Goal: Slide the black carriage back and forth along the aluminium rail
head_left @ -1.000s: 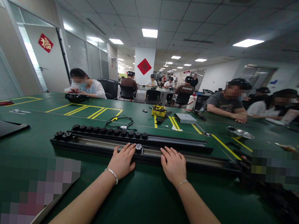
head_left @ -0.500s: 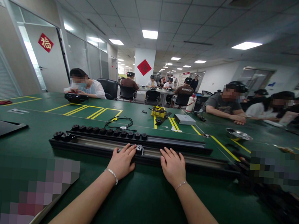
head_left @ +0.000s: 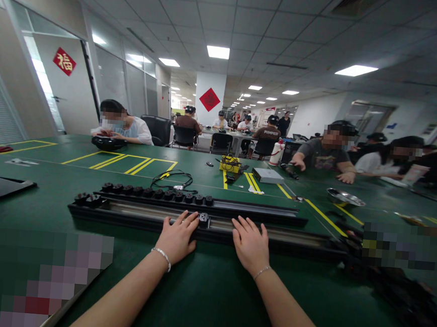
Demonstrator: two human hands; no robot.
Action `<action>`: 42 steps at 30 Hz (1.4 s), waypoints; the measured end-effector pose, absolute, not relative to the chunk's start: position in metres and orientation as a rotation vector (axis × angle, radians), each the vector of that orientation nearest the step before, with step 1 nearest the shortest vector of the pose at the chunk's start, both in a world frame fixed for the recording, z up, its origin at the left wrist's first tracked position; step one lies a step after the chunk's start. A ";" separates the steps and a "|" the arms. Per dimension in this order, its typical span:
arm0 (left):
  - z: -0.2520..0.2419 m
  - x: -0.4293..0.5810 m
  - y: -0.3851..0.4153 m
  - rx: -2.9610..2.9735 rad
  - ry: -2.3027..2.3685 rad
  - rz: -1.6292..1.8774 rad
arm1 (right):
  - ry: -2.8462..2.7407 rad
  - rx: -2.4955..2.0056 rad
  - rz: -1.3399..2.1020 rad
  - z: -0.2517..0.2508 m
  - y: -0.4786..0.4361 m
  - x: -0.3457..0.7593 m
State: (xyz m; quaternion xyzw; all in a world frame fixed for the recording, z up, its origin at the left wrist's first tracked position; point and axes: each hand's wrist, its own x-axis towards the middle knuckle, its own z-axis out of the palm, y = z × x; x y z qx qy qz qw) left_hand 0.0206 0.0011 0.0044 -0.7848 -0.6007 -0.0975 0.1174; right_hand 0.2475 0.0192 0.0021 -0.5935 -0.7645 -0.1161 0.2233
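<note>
A long black rail [head_left: 123,220] with a pale inner channel lies across the table before me. My left hand [head_left: 177,235] rests on it with the fingers stretched out, just left of a small dark block [head_left: 204,220] seated in the channel. Farther right, my right hand [head_left: 250,241] lies flat on the same rail, fingers apart. Neither hand grips anything. Behind runs a second black rail [head_left: 256,209], with a row of black round modules [head_left: 158,194] along its left half. A few similar modules [head_left: 87,198] sit at the front rail's left end.
The green table [head_left: 200,293] carries yellow tape lines, a black cable [head_left: 177,179], a yellow block with wires [head_left: 230,163], a grey box [head_left: 269,175] and a metal bowl [head_left: 345,197]. Dark equipment [head_left: 401,293] fills the right side. Co-workers sit around the table.
My hands and the rails stay in place; the view shifts slightly. The co-worker at the right has parted their hands, reaching one toward a dark object on the table.
</note>
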 end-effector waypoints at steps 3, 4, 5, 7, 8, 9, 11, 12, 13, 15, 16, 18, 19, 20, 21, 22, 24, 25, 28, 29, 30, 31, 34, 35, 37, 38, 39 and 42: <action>0.005 0.021 0.001 -2.296 -1.763 -0.274 | -2.102 -1.643 -0.318 0.001 0.020 0.248; 0.005 0.021 0.000 -2.294 -1.762 -0.275 | -2.099 -1.643 -0.317 0.001 0.020 0.248; 0.004 0.021 0.000 -2.292 -1.760 -0.278 | -2.097 -1.641 -0.317 0.000 0.020 0.248; 0.004 0.021 0.000 -2.292 -1.752 -0.288 | -2.096 -1.637 -0.315 0.000 0.020 0.248; 0.003 0.021 0.000 -2.294 -1.748 -0.294 | -2.095 -1.635 -0.312 0.000 0.020 0.248; 0.003 0.021 0.000 -2.296 -1.744 -0.299 | -2.093 -1.633 -0.308 0.000 0.020 0.248; 0.003 0.021 0.001 -2.298 -1.739 -0.305 | -2.090 -1.630 -0.300 0.000 0.020 0.248; 0.002 0.020 0.001 -2.300 -1.736 -0.306 | -2.089 -1.628 -0.296 0.000 0.020 0.247; 0.002 0.020 0.001 -2.303 -1.734 -0.305 | -2.089 -1.628 -0.292 0.001 0.019 0.247; 0.003 0.021 0.001 -2.308 -1.736 -0.299 | -2.090 -1.631 -0.285 0.001 0.019 0.247; 0.003 0.021 0.001 -2.309 -1.742 -0.294 | -2.091 -1.635 -0.283 0.001 0.019 0.247; 0.004 0.022 0.001 -2.308 -1.760 -0.278 | -2.095 -1.641 -0.287 0.002 0.019 0.247; 0.005 0.022 0.000 -2.309 -1.769 -0.268 | -2.099 -1.643 -0.291 0.002 0.019 0.247; 0.005 0.022 0.000 -2.310 -1.778 -0.260 | -2.102 -1.643 -0.295 0.002 0.018 0.247; 0.006 0.023 0.000 -2.312 -1.784 -0.255 | -2.103 -1.640 -0.300 0.001 0.018 0.247; 0.006 0.023 0.000 -2.314 -1.787 -0.254 | -2.102 -1.634 -0.305 0.001 0.018 0.246; 0.006 0.024 0.000 -2.317 -1.788 -0.255 | -2.102 -1.618 -0.311 0.001 0.018 0.245; 0.006 0.024 0.000 -2.317 -1.788 -0.255 | -2.102 -1.612 -0.312 0.000 0.017 0.245; 0.006 0.024 0.000 -2.313 -1.790 -0.253 | -2.103 -1.602 -0.306 0.000 0.017 0.244; 0.006 0.023 0.000 -2.311 -1.791 -0.253 | -2.103 -1.602 -0.301 -0.001 0.017 0.244; 0.006 0.023 -0.001 -2.310 -1.791 -0.252 | -2.102 -1.601 -0.297 -0.001 0.016 0.244; 0.006 0.023 -0.001 -2.310 -1.790 -0.250 | -2.103 -1.599 -0.293 -0.001 0.016 0.244; 0.006 0.024 -0.001 -2.313 -1.790 -0.245 | -2.108 -1.591 -0.294 0.000 0.016 0.243; 0.007 0.024 -0.002 -2.316 -1.789 -0.246 | -2.112 -1.590 -0.294 0.000 0.015 0.243; 0.007 0.024 -0.002 -2.321 -1.786 -0.252 | -2.119 -1.589 -0.291 0.001 0.015 0.242; 0.007 0.024 -0.002 -2.323 -1.785 -0.258 | -2.121 -1.587 -0.289 0.001 0.014 0.242; 0.007 0.024 -0.002 -2.326 -1.782 -0.265 | -2.120 -1.584 -0.288 0.001 0.014 0.241; 0.007 0.024 -0.002 -2.325 -1.779 -0.275 | -2.121 -1.577 -0.290 0.002 0.013 0.241</action>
